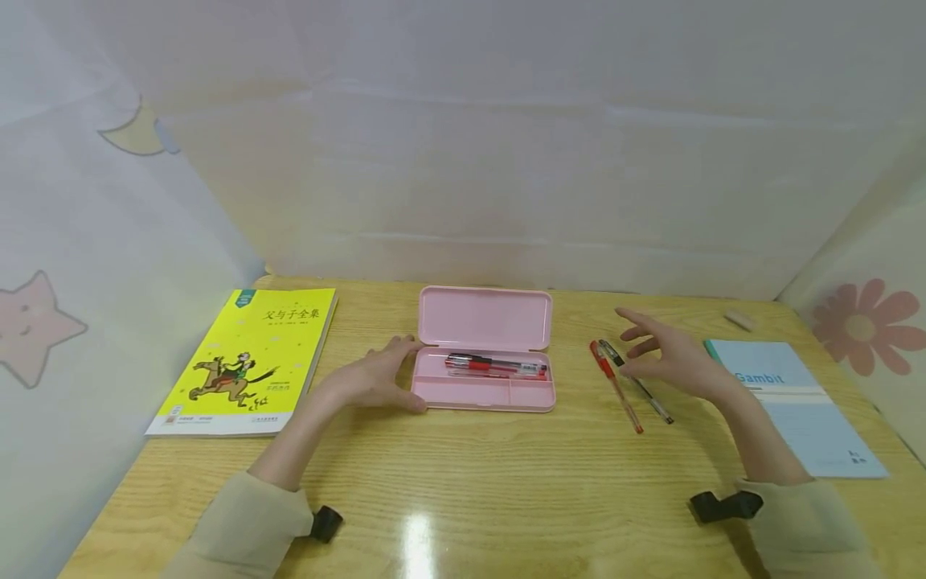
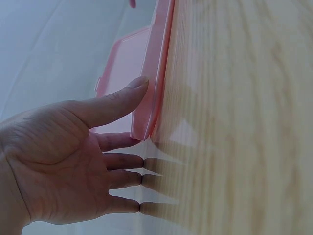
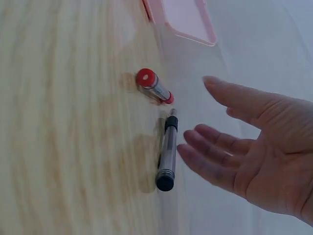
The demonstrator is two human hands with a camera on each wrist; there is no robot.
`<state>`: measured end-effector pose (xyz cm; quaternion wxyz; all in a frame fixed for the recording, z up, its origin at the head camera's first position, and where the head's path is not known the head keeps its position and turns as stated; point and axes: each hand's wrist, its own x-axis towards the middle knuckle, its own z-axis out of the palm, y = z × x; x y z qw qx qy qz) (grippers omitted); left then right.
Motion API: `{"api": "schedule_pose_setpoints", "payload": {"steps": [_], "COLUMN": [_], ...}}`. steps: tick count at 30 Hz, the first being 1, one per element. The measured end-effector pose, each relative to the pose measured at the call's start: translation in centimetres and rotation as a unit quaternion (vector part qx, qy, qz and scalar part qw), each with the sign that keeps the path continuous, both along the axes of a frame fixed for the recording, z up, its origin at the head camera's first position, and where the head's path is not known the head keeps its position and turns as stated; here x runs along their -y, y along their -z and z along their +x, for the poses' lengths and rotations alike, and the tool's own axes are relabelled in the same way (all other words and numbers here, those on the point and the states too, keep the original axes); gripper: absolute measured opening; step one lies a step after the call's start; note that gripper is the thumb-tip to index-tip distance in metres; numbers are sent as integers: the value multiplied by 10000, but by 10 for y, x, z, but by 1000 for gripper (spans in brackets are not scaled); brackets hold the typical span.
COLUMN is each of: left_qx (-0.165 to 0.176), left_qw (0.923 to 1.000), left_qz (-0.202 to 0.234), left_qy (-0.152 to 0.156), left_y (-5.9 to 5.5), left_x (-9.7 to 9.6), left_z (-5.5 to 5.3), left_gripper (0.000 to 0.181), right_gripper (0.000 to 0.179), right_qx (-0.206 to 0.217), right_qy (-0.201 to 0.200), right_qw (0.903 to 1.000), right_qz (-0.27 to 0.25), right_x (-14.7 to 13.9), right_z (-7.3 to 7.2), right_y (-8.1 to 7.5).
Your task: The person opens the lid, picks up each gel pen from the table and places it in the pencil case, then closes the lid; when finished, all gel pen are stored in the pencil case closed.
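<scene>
A shallow pink plastic pencil case (image 1: 483,392) lies open near the middle of the pale wooden desk (image 1: 463,482), its lid (image 1: 485,318) tipped back toward the wall. In the long compartment of its tray rest pens with red and black parts (image 1: 495,367) — how many is hard to tell from the head view.

The left hand (image 1: 376,378) rests flat at the case's left end, fingers straight and spread on the wood, the thumb (image 2: 120,100) laid against the pink edge; it grips nothing.

The right hand (image 1: 669,354) hovers to the right of the case with fingers loosely spread and empty, just above two loose pens — a red-capped pen (image 1: 616,386) and a black-capped pen (image 1: 637,381) lying side by side on the desk. In the right wrist view the fingertips (image 3: 188,149) are close beside the black one, apparently not touching.

Further out, a yellow book with a horse-and-rider drawing (image 1: 246,362) sits at the left, a light blue notebook (image 1: 796,402) at the right, and a small pale eraser (image 1: 739,319) near the back corner.
</scene>
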<state>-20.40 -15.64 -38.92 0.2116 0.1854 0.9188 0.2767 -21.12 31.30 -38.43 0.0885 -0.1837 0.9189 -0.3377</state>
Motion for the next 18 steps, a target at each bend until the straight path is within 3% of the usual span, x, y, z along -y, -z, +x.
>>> {"api": "schedule_pose_setpoints", "payload": {"steps": [9, 18], "left_qx": [-66, -25], "left_qw": [10000, 10000], "left_qz": [-8, -33], "left_qy": [33, 15], "left_y": [1, 0], "left_x": [0, -1], "left_z": [-1, 0], "left_gripper": [96, 97], "right_gripper": [94, 93], "right_qx": [515, 594], "right_qy": [-1, 23], "right_qw": [9982, 9966], "right_qz": [297, 579], "right_x": [6, 10], "right_z": [3, 1], "right_y": [5, 6]}}
